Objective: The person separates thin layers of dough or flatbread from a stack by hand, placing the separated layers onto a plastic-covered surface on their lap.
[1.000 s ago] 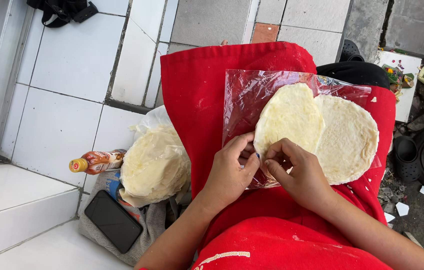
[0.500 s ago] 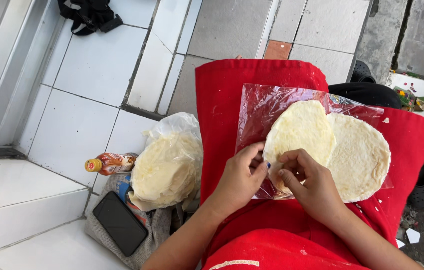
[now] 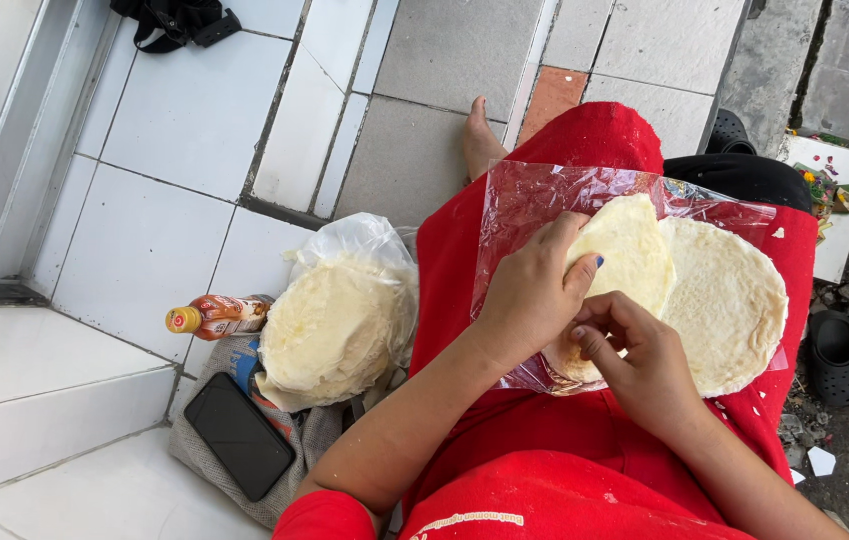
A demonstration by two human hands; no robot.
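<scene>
Left hand [image 3: 530, 290] lies flat on the upper flatbread [image 3: 630, 250]; right hand [image 3: 640, 365] pinches its edge at 6 o'clock. Both flatbreads sit on plastic [image 3: 535, 200] on the lap. Pulled hard, the thin bread could tear or slide to the floor [image 3: 145, 230].

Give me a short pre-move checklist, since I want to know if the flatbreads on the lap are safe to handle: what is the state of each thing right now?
1. Left hand flat on the near flatbread: ok.
2. Right hand pinching that flatbread's near edge: ok, though whether it grips the bread or the sheet: cannot tell.
3. Plastic sheet lies under both breads on the red cloth: ok.
4. Far flatbread lies fully on the sheet: not ok, its right edge reaches past it.
5. Bagged stack of flatbreads is out of the hands' way: ok.
6. Phone and bottle are apart from the lap: ok.
</scene>
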